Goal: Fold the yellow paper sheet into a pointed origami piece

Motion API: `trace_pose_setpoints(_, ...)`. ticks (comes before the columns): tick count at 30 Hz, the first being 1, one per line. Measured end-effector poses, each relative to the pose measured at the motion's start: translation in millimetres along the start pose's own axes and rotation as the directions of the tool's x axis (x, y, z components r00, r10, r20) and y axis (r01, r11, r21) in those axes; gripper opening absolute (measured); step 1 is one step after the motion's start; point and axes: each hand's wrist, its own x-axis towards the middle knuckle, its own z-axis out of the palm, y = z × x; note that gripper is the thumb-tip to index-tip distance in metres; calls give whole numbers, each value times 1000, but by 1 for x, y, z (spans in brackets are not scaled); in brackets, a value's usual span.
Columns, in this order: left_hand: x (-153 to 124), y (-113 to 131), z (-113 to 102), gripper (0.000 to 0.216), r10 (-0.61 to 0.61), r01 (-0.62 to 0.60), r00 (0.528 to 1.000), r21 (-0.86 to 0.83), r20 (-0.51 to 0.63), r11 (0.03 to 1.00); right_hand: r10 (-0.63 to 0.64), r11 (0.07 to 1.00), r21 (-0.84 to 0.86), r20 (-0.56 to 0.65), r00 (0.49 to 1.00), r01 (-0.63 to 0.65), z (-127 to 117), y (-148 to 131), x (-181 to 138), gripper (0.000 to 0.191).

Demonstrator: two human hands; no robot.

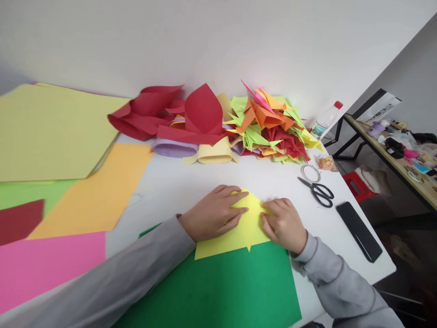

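A folded sheet of yellow paper [246, 228] lies before me, with a peak at its far end and a small point jutting from its near edge. My left hand [216, 213] rests on its left part, fingers stretched out and slightly spread over the surface. At the right edge, my right hand [282, 223] has its fingers bent together on the paper, thumb close to the index finger. Beneath the folded piece is a large green sheet [218, 287], partly covered by my left sleeve.
Folded paper pieces [266, 123] and red paper shapes [205, 109] are heaped along the wall. Coloured sheets [51, 132] cover the left side. To the right lie scissors [317, 190], a tape roll [310, 173] and a black phone [358, 231]; a bottle [326, 120] stands behind.
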Motion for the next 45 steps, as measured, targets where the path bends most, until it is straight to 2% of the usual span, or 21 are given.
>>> trace_pose_setpoints(4,0,0,0,29,-4,4,1000,-21,-13,1000,57,994,91,28,998,-59,-9,9,-8,26)
trace_pose_setpoints(7,1,1,0,28,-6,5,1000,-19,-30,1000,18,994,102,77,997,-26,-9,10,2,23)
trace_pose_setpoints(11,3,2,-1,26,9,-10,999,-13,-44,1000,-46,998,38,130,990,42,2,6,24,33)
trace_pose_setpoints(17,6,4,-4,27,-24,22,999,-52,-43,998,-75,994,-70,187,979,90,9,4,45,24)
trace_pose_setpoints(21,6,9,1,29,-77,77,997,14,-14,997,-86,993,-68,152,985,97,11,5,47,21)
trace_pose_setpoints(27,9,22,6,44,-161,154,987,200,17,968,-70,996,-43,119,990,76,17,7,42,19)
trace_pose_setpoints(32,10,24,5,46,-152,144,988,239,15,960,-51,999,5,96,994,51,17,12,43,20)
trace_pose_setpoints(38,14,19,0,45,-84,70,995,254,47,965,-25,999,42,86,996,22,19,14,42,19)
trace_pose_setpoints(45,12,25,6,42,-87,92,996,270,-33,958,7,997,74,45,999,-11,22,17,42,19)
